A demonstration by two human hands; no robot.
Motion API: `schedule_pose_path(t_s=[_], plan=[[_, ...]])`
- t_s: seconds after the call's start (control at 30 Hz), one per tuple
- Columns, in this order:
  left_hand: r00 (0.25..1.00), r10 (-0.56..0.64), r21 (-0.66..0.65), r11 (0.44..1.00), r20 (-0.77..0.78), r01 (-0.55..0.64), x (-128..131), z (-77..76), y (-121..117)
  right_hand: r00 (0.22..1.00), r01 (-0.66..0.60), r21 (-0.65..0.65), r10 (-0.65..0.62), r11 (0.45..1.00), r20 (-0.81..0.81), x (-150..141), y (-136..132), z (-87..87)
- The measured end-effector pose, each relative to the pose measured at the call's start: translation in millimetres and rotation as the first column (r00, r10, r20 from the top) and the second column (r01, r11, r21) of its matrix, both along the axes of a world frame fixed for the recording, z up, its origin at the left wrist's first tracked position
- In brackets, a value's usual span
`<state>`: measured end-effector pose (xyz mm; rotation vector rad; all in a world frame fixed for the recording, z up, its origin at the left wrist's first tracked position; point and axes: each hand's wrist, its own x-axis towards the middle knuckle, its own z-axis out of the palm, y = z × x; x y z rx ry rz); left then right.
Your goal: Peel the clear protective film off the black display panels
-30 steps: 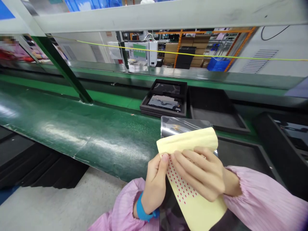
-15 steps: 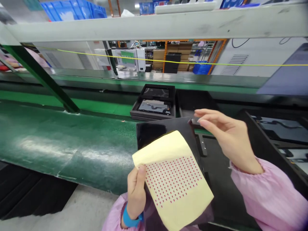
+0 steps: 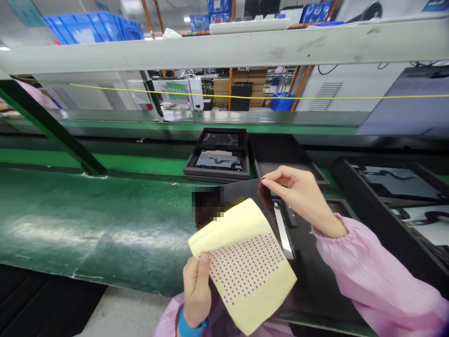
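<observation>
My left hand [image 3: 197, 291] is closed, its thumb lying over the left edge of a pale yellow sticker sheet [image 3: 250, 262] with rows of small red dots. Behind that sheet is a dark glossy panel [image 3: 242, 188], tilted up; whether my left fingers also support it is hidden. At the panel's upper right corner, the thumb and forefinger of my right hand [image 3: 298, 194] are pinched together on its edge. A dark tray [image 3: 315, 262] lies below my right forearm, with a screen part with a white strip [image 3: 283, 229] beside the panel.
A black foam tray [image 3: 217, 176] holding screen parts stands on the green bench [image 3: 87, 220]. Beside it lies another black tray [image 3: 273, 145]. At right, a larger black tray [image 3: 365, 199] holds screens with flex cables. A green post [image 3: 52, 126] and white shelf beam [image 3: 210, 49] frame the bench.
My right hand has moved left and down to the panel's corner, and its fingertips have closed there. My left hand still holds the sticker sheet. The whole view has shifted slightly.
</observation>
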<state>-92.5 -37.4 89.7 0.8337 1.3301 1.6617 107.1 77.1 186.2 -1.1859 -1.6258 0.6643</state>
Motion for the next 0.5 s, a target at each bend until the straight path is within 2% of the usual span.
schedule_pose_path(t_s=[0.07, 0.13, 0.23, 0.33, 0.4, 0.5], plan=[[1.0, 0.0, -0.012, 1.0, -0.001, 0.0, -0.8, -2.0, 1.0, 0.989, -0.046, -0.122, 0.027, 0.991, -0.147, 2.3, 4.4, 3.0], [0.998, -0.051, -0.03, 0.998, 0.023, 0.051, -3.4, -4.1, 3.5, 0.968, -0.071, -0.175, 0.026, 0.982, -0.249, 4.7, 7.8, 1.3], [0.997, -0.072, -0.049, 0.996, 0.04, 0.074, -11.4, -7.1, 9.0, 0.948, -0.14, -0.222, 0.066, 0.965, -0.312, 8.1, 6.9, -11.8], [0.999, -0.001, -0.057, 0.998, 0.033, 0.003, -22.0, -8.5, 13.5, 0.945, -0.204, -0.256, 0.121, 0.945, -0.305, 10.6, -0.4, -27.4], [1.0, 0.013, -0.05, 0.999, 0.022, -0.012, -27.9, -9.2, 14.7, 0.959, -0.173, -0.174, 0.125, 0.97, -0.255, 10.8, -4.5, -31.4], [1.0, -0.013, -0.036, 0.999, 0.0, 0.013, -31.4, -11.6, 13.7, 0.988, -0.113, 0.059, 0.118, 0.992, -0.103, 7.1, -3.8, -26.3]])
